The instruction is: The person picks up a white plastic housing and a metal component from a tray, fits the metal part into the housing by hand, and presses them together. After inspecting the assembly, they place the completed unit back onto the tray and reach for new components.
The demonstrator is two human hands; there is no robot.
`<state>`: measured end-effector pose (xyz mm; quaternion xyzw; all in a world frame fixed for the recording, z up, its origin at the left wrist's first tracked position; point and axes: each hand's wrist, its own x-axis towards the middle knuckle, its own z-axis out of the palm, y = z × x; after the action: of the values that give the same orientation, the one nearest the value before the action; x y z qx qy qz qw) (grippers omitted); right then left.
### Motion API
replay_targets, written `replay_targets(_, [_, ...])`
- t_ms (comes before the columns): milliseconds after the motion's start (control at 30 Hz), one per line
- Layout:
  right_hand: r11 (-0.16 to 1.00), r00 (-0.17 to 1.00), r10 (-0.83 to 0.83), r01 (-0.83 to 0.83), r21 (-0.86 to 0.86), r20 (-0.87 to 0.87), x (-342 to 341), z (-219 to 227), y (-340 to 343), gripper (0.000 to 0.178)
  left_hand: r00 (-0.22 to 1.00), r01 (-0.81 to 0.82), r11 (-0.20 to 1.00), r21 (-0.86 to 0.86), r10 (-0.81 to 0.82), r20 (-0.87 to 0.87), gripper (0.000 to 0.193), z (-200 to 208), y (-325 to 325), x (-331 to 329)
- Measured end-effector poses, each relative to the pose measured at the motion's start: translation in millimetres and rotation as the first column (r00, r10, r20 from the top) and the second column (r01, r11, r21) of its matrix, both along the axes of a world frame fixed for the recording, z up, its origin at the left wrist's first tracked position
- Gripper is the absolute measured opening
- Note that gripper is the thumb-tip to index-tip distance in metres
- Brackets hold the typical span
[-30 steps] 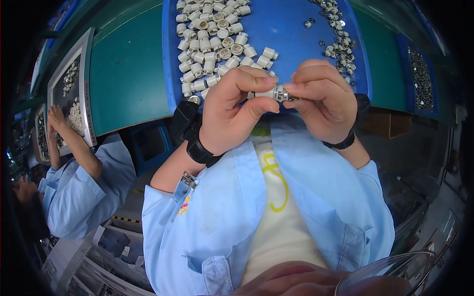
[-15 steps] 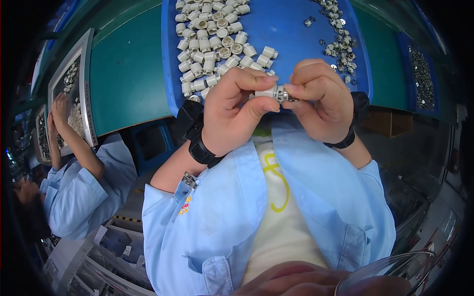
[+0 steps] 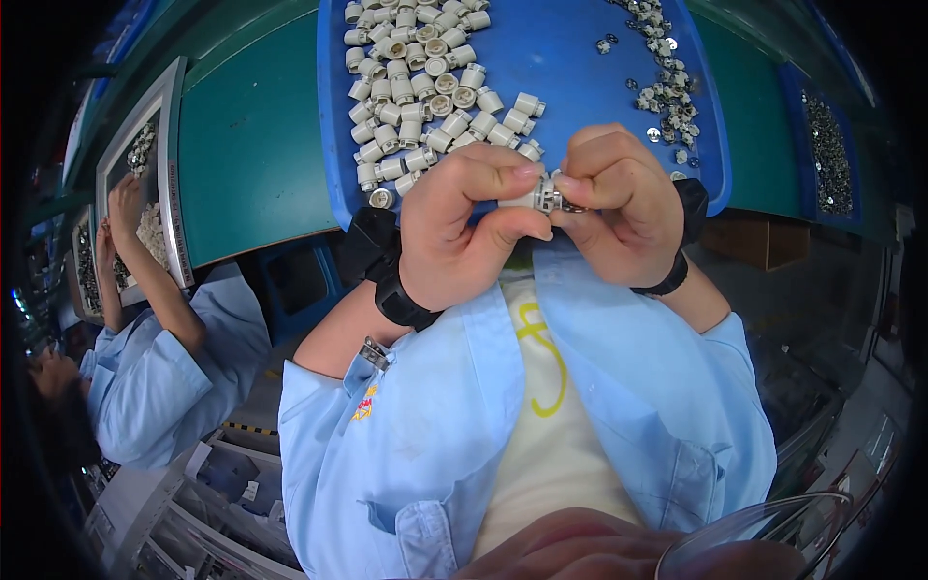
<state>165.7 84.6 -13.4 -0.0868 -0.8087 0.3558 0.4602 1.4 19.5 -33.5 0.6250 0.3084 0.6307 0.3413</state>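
Note:
In front of my chest, both hands meet over one small part. My left hand [image 3: 447,227] is closed, pinching a white cylindrical lamp socket [image 3: 520,200] between thumb and fingers. My right hand [image 3: 630,205] is closed too, its thumb and fingertips gripping a small metal-and-white insert [image 3: 553,197] at the socket's right end. The two pieces touch; whether they are locked together I cannot tell. Fingertips partly hide both. Just beyond, a blue tray [image 3: 561,58] holds many white sockets [image 3: 411,92] on its left side and small metal-and-white inserts [image 3: 672,92] along its right.
A green bench [image 3: 253,159] supports the tray. A smaller blue bin [image 3: 828,155] of little metal parts stands at the right. On the left, a co-worker in a light blue sleeve [image 3: 159,411] handles parts over a metal-framed tray [image 3: 172,193]. Below the bench at right sits a brown box [image 3: 759,240].
My hands have shifted slightly, still holding the socket and insert, and the right fingers sit a little lower. The co-worker's hands on the left have moved apart.

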Motion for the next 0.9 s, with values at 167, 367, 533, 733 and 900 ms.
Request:
replay_targets(167, [0.994, 0.999, -0.053, 0.053, 0.100, -0.004, 0.0, -0.2, -0.5, 0.022, 1.000, 0.010, 1.000, -0.004, -0.010, 0.013, 0.030, -0.9, -0.3, -1.5])
replay_targets(367, [0.999, 1.000, 0.022, -0.022, -0.024, -0.022, 7.5, 3.8, 1.2, 0.020, 1.000, 0.011, 1.000, 0.004, -0.011, 0.002, 0.029, 0.6, 1.5, 1.2])
replay_targets(533, [0.865, 0.959, 0.266, -0.282, -0.415, -0.098, 11.7, -5.5, 4.1, 0.016, 0.998, 0.011, 1.000, -0.007, -0.012, -0.066, 0.028, 1.0, 1.9, 0.1])
replay_targets(733, [0.555, 0.908, 0.367, -0.387, -0.736, -0.201, 4.5, -9.0, 2.1, 0.023, 0.986, -0.016, 1.000, -0.015, 0.013, -0.164, 0.028, 1.5, -0.7, -0.3])
replay_targets(900, [0.564, 0.893, 0.395, -0.421, -0.711, -0.215, 1.1, -16.9, 2.5, 0.027, 0.976, -0.016, 0.999, -0.037, 0.008, -0.217, 0.027, 2.1, -1.9, -2.0])
